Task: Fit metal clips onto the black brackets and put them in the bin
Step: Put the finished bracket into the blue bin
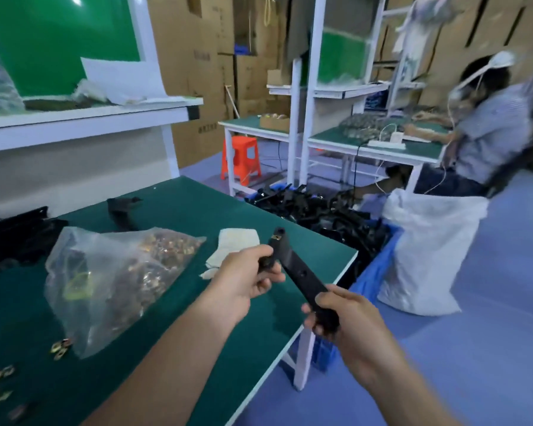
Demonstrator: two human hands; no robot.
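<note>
Both of my hands hold one long black bracket [302, 273] above the right edge of the green table [179, 210]. My left hand [246, 279] grips its upper arm. My right hand [348, 318] grips its lower end. A small metal clip [276, 237] sits near the bracket's top tip. A blue bin [373, 275] full of black brackets [320, 210] stands on the floor just right of the table. A clear bag of metal clips [114, 278] lies on the table to the left. Loose clips [60, 348] lie near the front left.
More black brackets [16, 235] are piled at the table's left, and one [122, 209] lies farther back. A white cloth [231, 245] lies by my left hand. A white sack [428, 250] stands beyond the bin. A seated person [486, 130] works at another bench; an orange stool [240, 156] stands behind.
</note>
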